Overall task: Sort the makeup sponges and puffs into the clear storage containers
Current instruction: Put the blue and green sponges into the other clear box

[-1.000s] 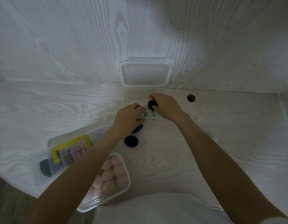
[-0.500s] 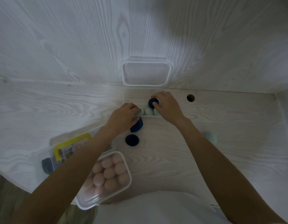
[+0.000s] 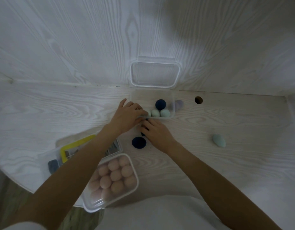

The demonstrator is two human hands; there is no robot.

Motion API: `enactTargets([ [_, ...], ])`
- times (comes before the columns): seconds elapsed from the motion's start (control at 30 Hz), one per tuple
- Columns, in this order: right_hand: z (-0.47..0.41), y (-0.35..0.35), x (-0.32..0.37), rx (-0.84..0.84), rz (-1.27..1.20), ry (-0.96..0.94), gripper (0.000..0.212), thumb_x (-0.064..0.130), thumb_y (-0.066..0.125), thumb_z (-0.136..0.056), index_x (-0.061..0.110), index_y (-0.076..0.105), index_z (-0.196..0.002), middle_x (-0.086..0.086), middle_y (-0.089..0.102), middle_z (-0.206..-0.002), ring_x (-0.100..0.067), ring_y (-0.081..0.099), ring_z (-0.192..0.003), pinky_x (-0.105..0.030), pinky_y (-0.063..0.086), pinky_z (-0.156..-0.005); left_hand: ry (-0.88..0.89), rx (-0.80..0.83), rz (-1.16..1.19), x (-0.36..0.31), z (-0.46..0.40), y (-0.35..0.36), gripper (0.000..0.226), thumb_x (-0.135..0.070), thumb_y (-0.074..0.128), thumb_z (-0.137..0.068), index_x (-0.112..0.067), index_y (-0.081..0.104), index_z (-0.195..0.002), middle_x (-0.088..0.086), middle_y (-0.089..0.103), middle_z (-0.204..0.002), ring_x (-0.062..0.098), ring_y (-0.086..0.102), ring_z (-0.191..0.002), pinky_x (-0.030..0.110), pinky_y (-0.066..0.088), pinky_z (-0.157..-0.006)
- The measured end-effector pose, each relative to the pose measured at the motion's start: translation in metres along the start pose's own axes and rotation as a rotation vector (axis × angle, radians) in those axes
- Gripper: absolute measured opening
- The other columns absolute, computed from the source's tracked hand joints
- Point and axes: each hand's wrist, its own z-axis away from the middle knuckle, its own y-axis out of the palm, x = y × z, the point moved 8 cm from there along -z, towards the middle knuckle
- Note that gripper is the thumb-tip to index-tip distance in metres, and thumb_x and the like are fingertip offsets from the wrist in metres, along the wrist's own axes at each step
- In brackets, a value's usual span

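Head view: clear container (image 3: 172,103) holds mint sponges (image 3: 160,113), navy sponge (image 3: 160,104).

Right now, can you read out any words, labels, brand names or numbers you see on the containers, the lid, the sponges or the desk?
No readable text anywhere in the head view.
Open clear container and its lid: no print or embossing visible.
Container of peach sponges: no label visible.
Bin with the yellow frame: dark items inside, blurred; any print there cannot be made out.
Sponges and desk: plain.
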Motion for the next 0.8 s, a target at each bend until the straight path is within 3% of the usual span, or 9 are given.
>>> enactTargets([
  [0.13,0.015,-0.012,-0.012,-0.007,-0.12,0.162,0.017,0.007,0.076,-0.068,0.009,0.065,-0.081,-0.006,0.06,-0.081,-0.02,0.055,-0.067,-0.031,0.049,-0.054,0.004,-0.021,0.021,0.001,0.001,0.001,0.023,-0.026,0.062,-0.087,-0.026,0.068,-0.109,0.004,0.067,-0.105,0.029,0.059,-0.099,0.054,0.029,-0.103],
  [0.27,0.031,-0.055,-0.044,-0.096,-0.57,0.516,0.019,0.021,0.068,-0.081,0.011,0.06,-0.095,0.0,0.054,-0.093,-0.01,0.054,-0.071,-0.018,0.047,-0.063,0.015,-0.044,0.038,-0.001,0.002,0.001,0.024,-0.024,0.063,-0.086,-0.027,0.068,-0.11,0.002,0.068,-0.106,0.029,0.058,-0.098,0.053,0.032,-0.101],
  [0.37,0.019,-0.079,-0.072,-0.219,-0.732,0.62,0.024,0.011,0.067,-0.082,0.01,0.055,-0.102,0.005,0.055,-0.099,-0.006,0.059,-0.08,-0.014,0.05,-0.07,0.038,-0.056,0.038,-0.003,0.002,0.003,0.025,-0.021,0.065,-0.086,-0.025,0.068,-0.11,0.002,0.069,-0.106,0.03,0.06,-0.095,0.052,0.036,-0.099],
  [0.5,-0.022,-0.07,-0.088,-0.136,-0.426,0.513,0.024,0.009,0.066,-0.081,0.008,0.059,-0.104,-0.005,0.061,-0.102,-0.013,0.057,-0.085,-0.02,0.042,-0.067,0.036,-0.078,0.029,-0.001,0.002,0.003,0.024,-0.021,0.067,-0.084,-0.025,0.069,-0.107,0.001,0.07,-0.102,0.03,0.061,-0.091,0.052,0.037,-0.098],
  [0.6,-0.053,-0.052,-0.083,-0.048,-0.102,0.362,0.022,0.008,0.077,-0.064,0.007,0.066,-0.084,-0.007,0.066,-0.076,-0.025,0.059,-0.071,-0.027,0.041,-0.064,0.043,-0.093,0.037,0.0,0.001,0.003,0.024,-0.021,0.068,-0.082,-0.024,0.07,-0.106,0.002,0.07,-0.101,0.03,0.061,-0.089,0.051,0.038,-0.096],
  [0.67,-0.065,-0.042,-0.079,0.018,0.096,0.296,0.024,0.006,0.081,-0.048,0.011,0.064,-0.065,-0.002,0.06,-0.056,-0.022,0.056,-0.061,-0.026,0.043,-0.059,0.054,-0.111,0.04,0.0,0.002,0.004,0.023,-0.021,0.069,-0.082,-0.024,0.07,-0.104,0.001,0.07,-0.099,0.03,0.061,-0.086,0.05,0.04,-0.094],
  [0.73,-0.067,-0.037,-0.079,0.047,0.149,0.274,0.023,0.005,0.08,-0.044,0.012,0.061,-0.054,0.0,0.055,-0.047,-0.021,0.054,-0.059,-0.025,0.042,-0.057,0.049,-0.117,0.049,0.001,0.002,0.005,0.022,-0.022,0.068,-0.082,-0.025,0.07,-0.104,0.001,0.07,-0.1,0.03,0.06,-0.087,0.051,0.039,-0.094],
  [0.8,-0.061,-0.033,-0.081,0.078,0.127,0.279,0.016,0.008,0.078,-0.053,0.01,0.062,-0.055,-0.003,0.056,-0.049,-0.023,0.054,-0.063,-0.027,0.035,-0.059,0.036,-0.115,0.055,0.001,0.002,0.005,0.023,-0.022,0.067,-0.083,-0.025,0.07,-0.105,0.001,0.07,-0.101,0.03,0.06,-0.089,0.052,0.038,-0.096],
])
